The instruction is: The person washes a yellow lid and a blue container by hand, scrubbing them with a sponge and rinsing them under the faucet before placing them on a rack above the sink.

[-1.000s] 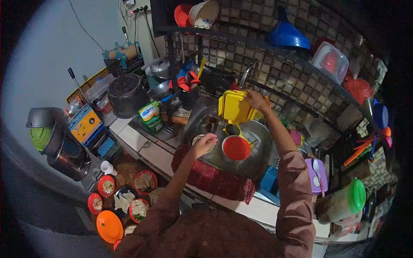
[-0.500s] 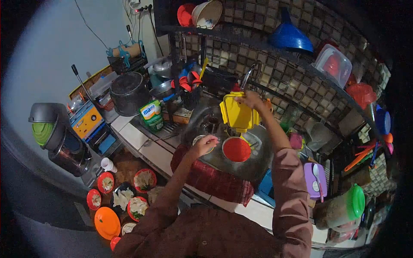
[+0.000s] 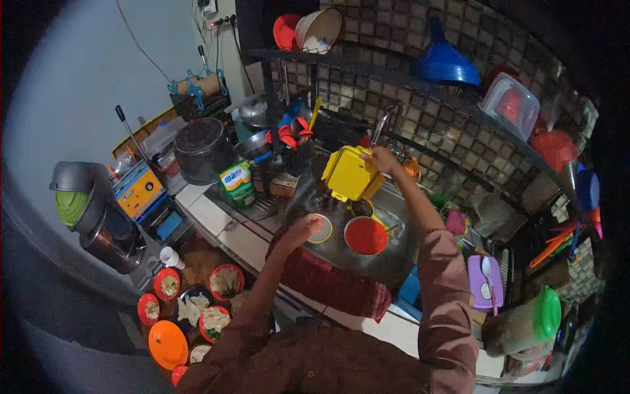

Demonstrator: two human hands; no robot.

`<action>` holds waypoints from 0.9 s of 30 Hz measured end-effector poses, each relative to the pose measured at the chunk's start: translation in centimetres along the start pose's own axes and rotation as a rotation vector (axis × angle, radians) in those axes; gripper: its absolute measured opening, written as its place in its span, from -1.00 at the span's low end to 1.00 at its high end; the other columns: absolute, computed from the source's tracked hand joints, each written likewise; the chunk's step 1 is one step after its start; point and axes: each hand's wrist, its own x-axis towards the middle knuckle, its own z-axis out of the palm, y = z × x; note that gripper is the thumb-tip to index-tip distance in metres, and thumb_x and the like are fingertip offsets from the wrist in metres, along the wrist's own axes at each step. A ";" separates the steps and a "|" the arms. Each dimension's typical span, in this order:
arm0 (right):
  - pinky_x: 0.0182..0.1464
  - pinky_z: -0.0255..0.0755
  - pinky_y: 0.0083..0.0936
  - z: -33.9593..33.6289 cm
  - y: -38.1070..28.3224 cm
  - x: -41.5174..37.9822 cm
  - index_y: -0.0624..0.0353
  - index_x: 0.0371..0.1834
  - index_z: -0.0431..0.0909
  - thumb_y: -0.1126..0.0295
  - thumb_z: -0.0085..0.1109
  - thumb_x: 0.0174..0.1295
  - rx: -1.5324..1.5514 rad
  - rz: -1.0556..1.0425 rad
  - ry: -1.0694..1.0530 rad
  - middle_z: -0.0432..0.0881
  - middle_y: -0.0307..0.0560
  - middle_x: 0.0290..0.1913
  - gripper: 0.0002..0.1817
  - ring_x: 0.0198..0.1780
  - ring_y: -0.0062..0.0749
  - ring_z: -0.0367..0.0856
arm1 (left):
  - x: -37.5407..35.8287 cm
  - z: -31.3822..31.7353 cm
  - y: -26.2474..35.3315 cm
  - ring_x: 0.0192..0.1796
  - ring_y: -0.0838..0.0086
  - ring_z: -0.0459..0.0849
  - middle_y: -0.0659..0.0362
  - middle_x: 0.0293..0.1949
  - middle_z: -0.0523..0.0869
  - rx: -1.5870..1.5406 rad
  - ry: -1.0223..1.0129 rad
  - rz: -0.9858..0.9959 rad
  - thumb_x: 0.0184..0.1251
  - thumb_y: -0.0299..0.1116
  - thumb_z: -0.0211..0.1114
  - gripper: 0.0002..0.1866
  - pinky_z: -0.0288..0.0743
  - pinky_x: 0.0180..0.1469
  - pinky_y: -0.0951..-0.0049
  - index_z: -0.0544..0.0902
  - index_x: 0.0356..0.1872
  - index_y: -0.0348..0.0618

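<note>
My right hand [image 3: 384, 161] grips the corner of a yellow square container lid [image 3: 352, 173] with side flaps, tilted over the sink [image 3: 401, 205] below the tap [image 3: 381, 125]. My left hand [image 3: 306, 229] is at a small round pale-rimmed bowl [image 3: 321, 234], its fingers drawn together over the left side. What those fingers hold, if anything, I cannot tell. Right of that bowl sits a red round bowl [image 3: 366, 236] in the sink. A yellow-rimmed piece [image 3: 361, 209] lies behind it, partly under the lid.
A dark red cloth [image 3: 328, 279] hangs over the sink's front edge. A green dish-soap pouch [image 3: 237, 185] stands on the left counter. A purple board with a spoon [image 3: 484, 282] lies at right. Orange plate [image 3: 168, 343] and several food bowls are low left.
My right hand has tilted the yellow lid and shifted it slightly left and down. My left hand has lowered to the small round bowl. The view has shifted slightly.
</note>
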 end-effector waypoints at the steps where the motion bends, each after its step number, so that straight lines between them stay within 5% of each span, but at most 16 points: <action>1: -0.25 0.35 -0.43 -1.0 -0.4 -0.4 0.25 -0.29 0.45 0.06 -0.10 0.17 0.116 0.156 -0.142 0.53 -0.01 -0.43 -0.58 -0.35 -0.35 0.50 | 0.1 -0.1 -0.4 -0.03 0.42 0.45 0.12 -0.05 0.46 -0.002 -0.005 0.003 0.18 -0.01 0.00 -0.47 0.32 -0.07 0.45 0.32 0.02 -0.23; 5: -0.25 0.31 -0.50 -4.6 -3.8 -4.3 0.22 -0.27 0.41 0.13 -0.09 0.19 0.347 0.092 -0.054 0.50 -0.11 -0.40 -0.66 -0.33 -0.49 0.44 | 0.9 0.9 -0.6 0.07 0.31 0.37 0.08 0.06 0.37 -0.277 0.003 0.027 0.17 0.08 -0.04 -0.36 0.29 -0.01 0.24 0.18 0.11 -0.24; 7: -0.32 0.32 -0.39 -5.6 -4.6 -5.7 0.20 -0.26 0.38 0.17 -0.07 0.15 0.354 -0.082 -0.091 0.47 0.01 -0.44 -0.70 -0.37 -0.24 0.47 | 2.0 1.5 0.1 0.11 0.26 0.34 0.05 0.08 0.35 -0.408 0.040 -0.032 0.18 0.12 -0.08 -0.32 0.27 0.02 0.14 0.13 0.13 -0.26; 10: -0.32 0.33 -0.37 -6.6 -6.9 -8.6 0.18 -0.23 0.36 0.24 -0.04 0.12 0.297 -0.222 -0.158 0.49 0.01 -0.44 -0.74 -0.35 -0.15 0.49 | 3.8 2.0 0.7 0.19 0.14 0.24 -0.08 0.11 0.28 -1.297 -0.228 -0.198 0.16 0.16 -0.14 -0.24 0.13 0.15 -0.05 0.09 0.13 -0.37; 13: -0.32 0.35 -0.30 -7.3 -9.5 -10.8 0.17 -0.18 0.34 0.34 0.01 0.05 0.050 -0.254 -0.279 0.52 0.05 -0.43 -0.73 -0.32 -0.02 0.50 | 5.2 2.9 0.5 0.15 0.10 0.27 -0.12 0.11 0.24 -1.435 -0.379 -0.285 0.21 0.04 -0.09 -0.38 0.20 0.13 0.01 0.16 0.07 -0.32; 14: -0.32 0.35 -0.30 -7.8 -10.5 -11.6 0.17 -0.18 0.34 0.34 0.01 0.05 0.049 -0.252 -0.281 0.52 0.05 -0.43 -0.73 -0.32 -0.02 0.50 | 5.5 3.7 0.0 0.14 0.16 0.30 -0.12 0.09 0.26 -1.328 -0.326 -0.161 0.27 -0.10 -0.09 -0.52 0.22 0.16 0.11 0.21 0.02 -0.33; 18: -0.29 0.40 -0.29 -7.7 -11.4 -13.7 0.21 -0.19 0.37 0.42 0.02 0.01 -0.220 -0.184 -0.480 0.51 0.13 -0.37 -0.73 -0.29 -0.04 0.51 | 6.6 4.6 -1.4 0.08 0.25 0.37 -0.03 0.01 0.38 -1.446 -0.272 -0.286 0.31 -0.29 -0.15 -0.70 0.26 0.15 0.18 0.26 -0.06 -0.28; 23: -0.27 0.44 -0.30 -10.0 -14.4 -13.9 0.21 -0.22 0.45 0.45 0.08 -0.09 -0.413 -0.204 -0.503 0.54 0.16 -0.39 -0.71 -0.30 0.01 0.52 | 5.3 4.8 -1.2 0.07 0.28 0.38 0.04 0.01 0.40 -1.206 -0.270 -0.300 0.30 -0.15 -0.16 -0.62 0.26 0.12 0.20 0.25 -0.04 -0.26; 27: -0.30 0.41 -0.26 -15.5 -18.3 -11.8 0.20 -0.24 0.45 0.43 0.10 -0.10 -0.200 -0.194 -0.254 0.54 0.14 -0.42 -0.71 -0.32 0.01 0.52 | 5.0 4.7 -3.3 0.08 0.28 0.37 0.05 0.02 0.40 -1.066 -0.178 -0.343 0.27 -0.01 -0.18 -0.51 0.25 0.11 0.19 0.23 -0.01 -0.25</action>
